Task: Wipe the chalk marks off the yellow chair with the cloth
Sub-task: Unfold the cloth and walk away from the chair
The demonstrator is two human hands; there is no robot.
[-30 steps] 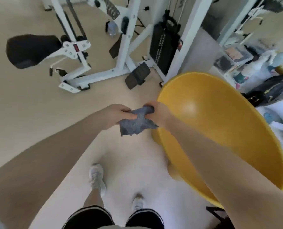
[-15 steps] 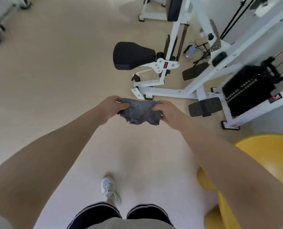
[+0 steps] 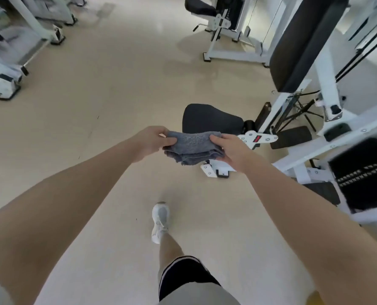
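A grey cloth (image 3: 193, 147), folded into layers, hangs in the air in front of me at chest height. My left hand (image 3: 152, 140) pinches its left end and my right hand (image 3: 229, 150) grips its right end. Of the yellow chair only a small sliver (image 3: 314, 299) shows at the bottom right edge, behind my right arm; no chalk marks are visible.
A white gym machine with a black seat pad (image 3: 209, 118), a tall black back pad (image 3: 304, 45) and a weight stack (image 3: 363, 175) stands close ahead on the right. More white machines (image 3: 13, 47) line the far left. Beige floor (image 3: 108, 89) lies between. My white shoe (image 3: 160, 221) steps forward.
The view has swung left, away from the yellow chair, which has slid almost out of frame. Both hands have folded the cloth flatter and still hold it between them.
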